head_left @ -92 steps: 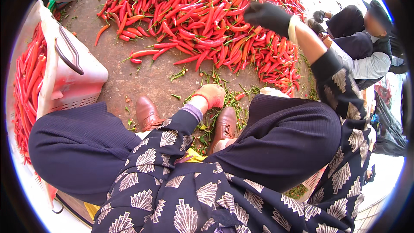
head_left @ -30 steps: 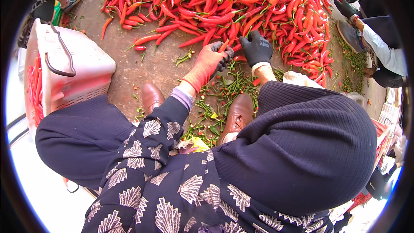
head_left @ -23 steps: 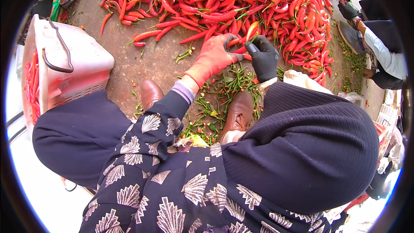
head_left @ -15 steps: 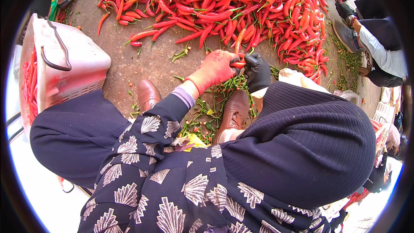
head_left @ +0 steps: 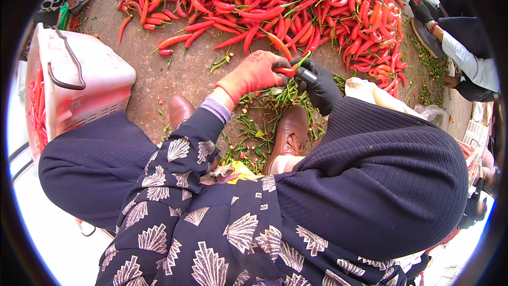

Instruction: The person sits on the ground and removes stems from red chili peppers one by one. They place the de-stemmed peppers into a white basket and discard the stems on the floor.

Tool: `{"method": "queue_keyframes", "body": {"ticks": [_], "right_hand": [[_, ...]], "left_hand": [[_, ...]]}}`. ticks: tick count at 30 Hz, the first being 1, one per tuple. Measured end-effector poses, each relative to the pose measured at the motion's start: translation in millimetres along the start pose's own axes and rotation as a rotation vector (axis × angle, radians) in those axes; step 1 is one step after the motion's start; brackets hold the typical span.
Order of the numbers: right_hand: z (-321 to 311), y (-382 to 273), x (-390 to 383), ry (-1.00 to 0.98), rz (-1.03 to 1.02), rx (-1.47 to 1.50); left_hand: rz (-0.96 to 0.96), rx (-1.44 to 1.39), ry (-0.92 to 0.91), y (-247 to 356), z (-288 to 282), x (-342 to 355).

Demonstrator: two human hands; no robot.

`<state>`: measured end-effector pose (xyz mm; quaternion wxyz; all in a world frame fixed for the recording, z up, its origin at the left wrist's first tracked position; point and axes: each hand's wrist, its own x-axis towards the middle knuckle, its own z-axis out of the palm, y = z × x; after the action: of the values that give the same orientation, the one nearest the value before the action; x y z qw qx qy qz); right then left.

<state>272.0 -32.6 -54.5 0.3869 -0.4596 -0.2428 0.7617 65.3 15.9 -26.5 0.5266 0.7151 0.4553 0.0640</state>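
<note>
A red chili pepper [head_left: 286,71] lies across the dark fingertips of my left hand [head_left: 255,77], which wears an orange-red glove and is closed on it. Its green stem [head_left: 304,59] points toward my right hand [head_left: 321,86], in a black glove. The thumb and forefinger of that hand are apart at the stem end. A small silvery piece [head_left: 307,76] sits at the right thumb; its exact kind is unclear. Another orange-red chili [head_left: 278,45] slants up just beyond my left fingers; whether I hold it is hidden.
A large heap of red chilies [head_left: 254,0] spreads ahead. Green stems [head_left: 264,119] litter the floor around my brown shoes [head_left: 288,135]. On the left stands a white crate [head_left: 84,74] with a dark handle and chilies inside. A co-worker's black-gloved hand [head_left: 422,10] reaches in at right.
My hands have drawn slightly apart, the right one opening and showing the silvery piece. The chili in my left hand now shows its green stem pointing up and right.
</note>
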Motion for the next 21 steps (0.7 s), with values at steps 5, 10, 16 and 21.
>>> {"method": "queue_keyframes", "body": {"ticks": [5,10,16,21], "right_hand": [[0.3,2.1,2.3,0.116,-0.003,0.017],[-17.2,21.6,4.5,0.023,0.307,0.541],[-4.4,1.9,-11.3,0.256,-0.017,-1.233],[43.2,-26.2,43.3,0.358,-0.660,-1.623]], "left_hand": [[0.182,0.099,0.041,7.7,7.6,0.2],[0.382,0.369,0.112,15.4,18.8,-0.5],[-0.019,-0.291,0.211,-20.5,-26.0,-6.3],[-0.082,-0.789,0.212,-29.2,-33.5,-5.3]]}}
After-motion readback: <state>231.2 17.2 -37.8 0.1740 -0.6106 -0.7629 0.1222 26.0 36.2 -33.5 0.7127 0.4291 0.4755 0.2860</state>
